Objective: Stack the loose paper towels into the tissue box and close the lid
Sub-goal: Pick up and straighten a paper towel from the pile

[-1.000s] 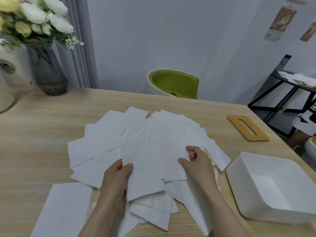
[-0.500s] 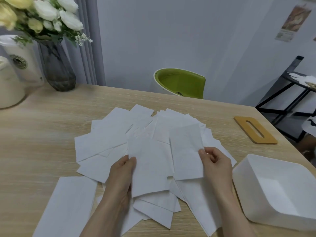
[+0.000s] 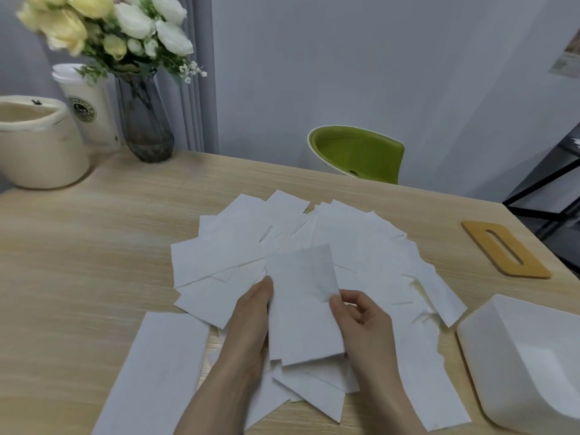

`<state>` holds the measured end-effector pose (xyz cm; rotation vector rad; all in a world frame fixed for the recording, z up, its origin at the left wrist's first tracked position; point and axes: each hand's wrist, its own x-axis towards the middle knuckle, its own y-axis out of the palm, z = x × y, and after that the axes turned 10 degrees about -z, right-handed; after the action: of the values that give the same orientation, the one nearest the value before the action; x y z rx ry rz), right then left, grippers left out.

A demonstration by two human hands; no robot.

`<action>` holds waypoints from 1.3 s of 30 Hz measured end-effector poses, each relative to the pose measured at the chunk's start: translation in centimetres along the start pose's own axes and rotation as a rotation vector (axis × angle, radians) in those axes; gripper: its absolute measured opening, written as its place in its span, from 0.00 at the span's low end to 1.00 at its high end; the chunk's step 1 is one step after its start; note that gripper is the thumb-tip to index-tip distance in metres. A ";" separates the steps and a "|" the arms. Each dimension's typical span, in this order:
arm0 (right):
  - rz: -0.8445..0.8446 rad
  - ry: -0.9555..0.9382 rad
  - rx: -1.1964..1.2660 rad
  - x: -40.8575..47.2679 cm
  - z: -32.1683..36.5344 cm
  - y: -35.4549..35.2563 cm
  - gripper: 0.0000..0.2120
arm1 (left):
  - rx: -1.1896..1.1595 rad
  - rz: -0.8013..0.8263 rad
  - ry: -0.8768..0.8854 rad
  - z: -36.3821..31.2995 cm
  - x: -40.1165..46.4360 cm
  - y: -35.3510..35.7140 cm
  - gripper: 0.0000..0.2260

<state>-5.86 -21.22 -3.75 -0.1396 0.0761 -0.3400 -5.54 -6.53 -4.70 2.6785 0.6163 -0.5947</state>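
Note:
Several white paper towels (image 3: 361,246) lie fanned in a loose heap on the wooden table (image 3: 78,246). My left hand (image 3: 251,321) holds the left edge of a small stack of towels (image 3: 301,309) above the heap. My right hand (image 3: 361,315) pinches the right edge of the top sheet of that stack. The white tissue box (image 3: 489,350) stands open at the lower right, with nothing visible inside. Its yellow wooden lid (image 3: 505,249), with a slot in it, lies flat beyond the box near the table's right edge.
A glass vase of flowers (image 3: 144,127), a white cup (image 3: 91,111) and a cream pot (image 3: 40,152) stand at the back left. A green chair (image 3: 357,155) is behind the table. One more towel (image 3: 157,372) lies apart at the lower left.
My right hand has carried a towel from the right side of the heap over onto the sheet held by my left hand. The camera has swung left.

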 end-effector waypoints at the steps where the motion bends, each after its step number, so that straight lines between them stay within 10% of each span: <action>1: 0.003 0.003 -0.010 0.0 -0.1 0.3 0.05 | -0.001 -0.001 0.008 0.0 -0.1 0.0 0.14; 15: 0.001 0.016 -0.085 0.3 0.2 1.1 0.04 | 0.073 0.005 0.110 -0.3 -0.3 -0.2 0.10; 20: -0.198 -0.220 -0.364 4.2 0.9 -0.4 0.05 | 0.001 -0.021 0.087 -1.0 -0.2 -0.7 0.13; 24: -0.053 -0.413 -0.699 7.9 0.2 -0.1 0.17 | -0.049 -0.024 0.049 -1.3 -0.2 -1.1 0.09; 29: -0.058 -0.641 -0.986 9.9 -0.7 0.9 0.10 | -0.071 -0.021 0.029 -1.5 -0.4 -1.3 0.09; 39: -0.098 -0.885 -0.803 7.7 0.5 -1.8 0.04 | -0.104 -0.038 0.045 -2.2 -0.3 -1.6 0.09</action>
<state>0.85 -25.45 -3.36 -1.0768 -0.6823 -0.3047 -5.88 -4.38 -3.04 2.5947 0.6927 -0.5000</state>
